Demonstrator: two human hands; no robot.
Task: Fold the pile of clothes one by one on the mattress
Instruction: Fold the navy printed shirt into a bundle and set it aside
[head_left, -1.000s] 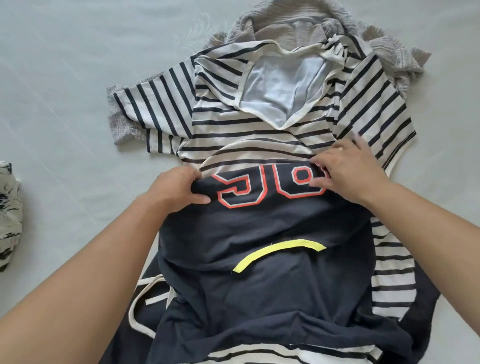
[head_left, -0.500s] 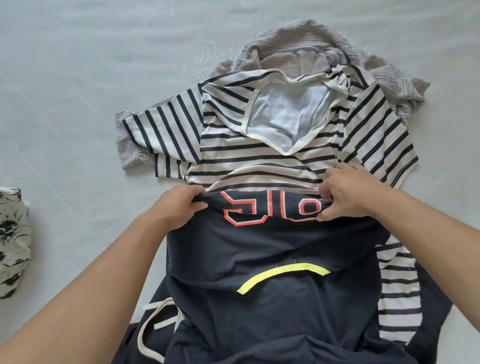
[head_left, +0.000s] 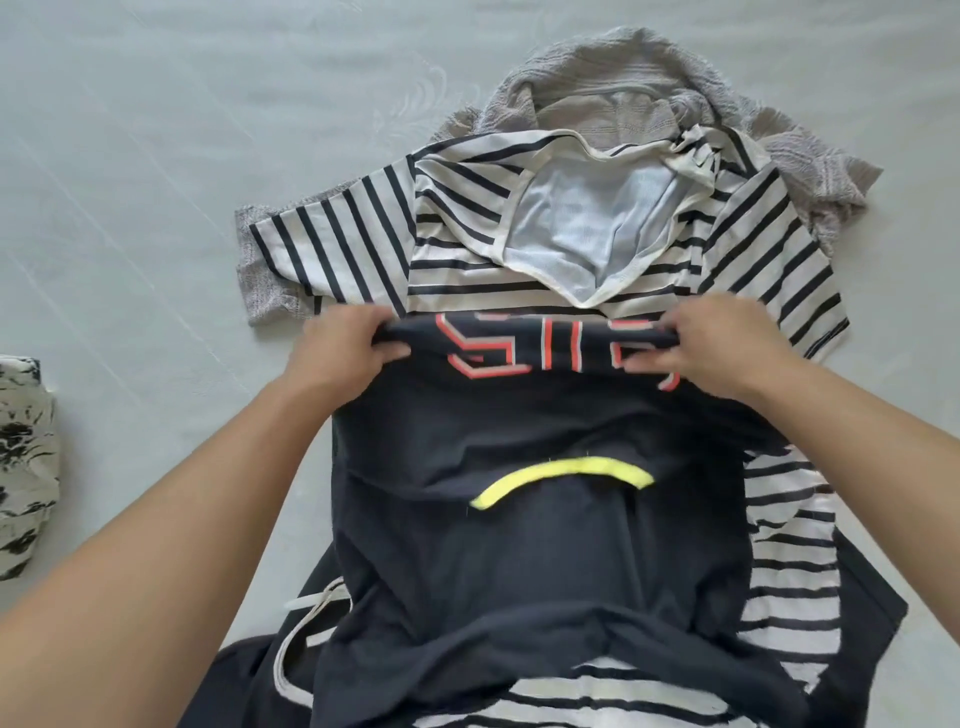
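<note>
- The dark navy garment (head_left: 545, 545) lies on top of the pile of clothes, spread lengthwise from its far folded edge down toward the near side of the mattress (head_left: 156, 156).
- Its far edge is rolled over, showing orange-and-white block lettering (head_left: 498, 353) along the fold; a curved yellow strip (head_left: 561, 480) sits on the navy fabric just nearer than the lettering.
- The left hand (head_left: 343, 353) pinches the left end of that folded edge, thumb on the near side, fingers curled over the far side.
- The right hand (head_left: 722, 353) grips the right end of the same edge in the same way; it is slightly blurred.
- Both forearms reach in from the near corners, either side of the navy garment.
- Directly under the navy garment lies a black-and-white striped shirt (head_left: 467, 228), its neckline open just beyond the folded edge; more stripes show along the navy garment's right side.
- A grey textured garment (head_left: 613, 83) lies under the striped shirt, sticking out past its far side and left sleeve.
- A white drawstring (head_left: 306, 613) loops out at the navy garment's near-left side.
- A white cloth with black print (head_left: 23, 457) sits well apart to the left of the navy garment, on the mattress edge of view.
</note>
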